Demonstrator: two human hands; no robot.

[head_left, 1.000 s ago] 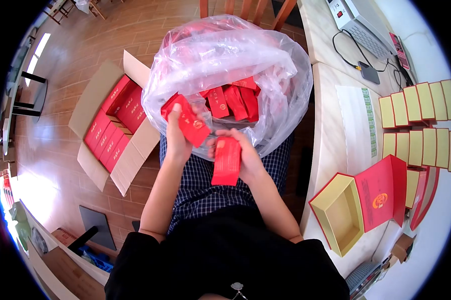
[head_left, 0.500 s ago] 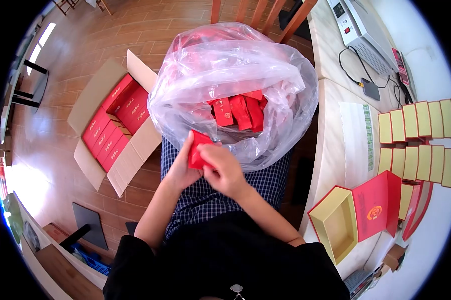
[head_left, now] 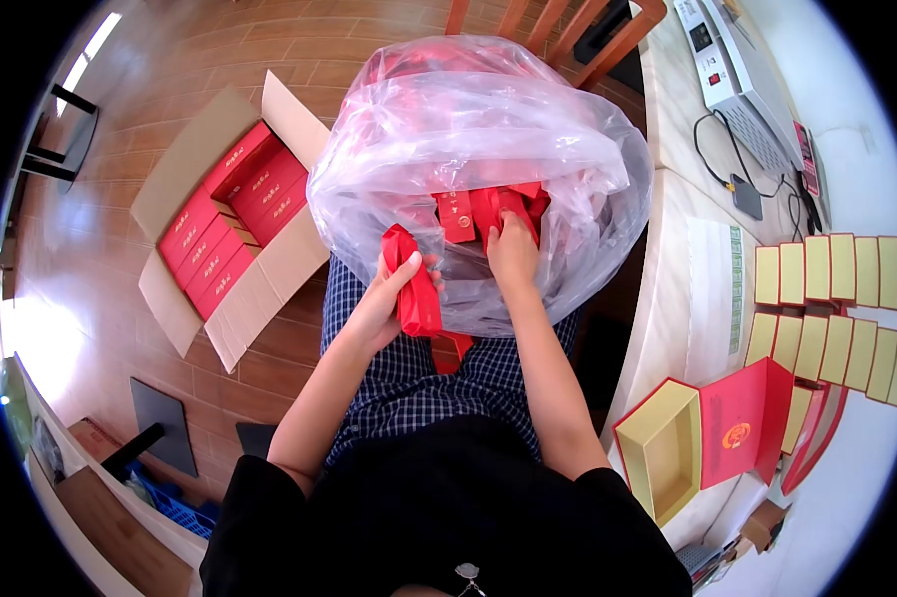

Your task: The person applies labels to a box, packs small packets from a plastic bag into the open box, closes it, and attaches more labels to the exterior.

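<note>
Left hand [head_left: 380, 302] is clamped on a red packet [head_left: 419, 302] at the near edge of the bag [head_left: 478, 111], right hand [head_left: 513, 254] touches the packets [head_left: 457, 216] inside (whether gripping, cannot tell), so removal looks partial: at least one out, several left.

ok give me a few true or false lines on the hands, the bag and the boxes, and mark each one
1. The left hand holds a red packet. True.
2. The right hand is well away from the plastic bag. False: it reaches into the bag's opening, at the red packets there.
3. The carton beside the bag is open, with red boxes inside. True.
4. The gift box on the counter is closed. False: its lid is open.
</note>
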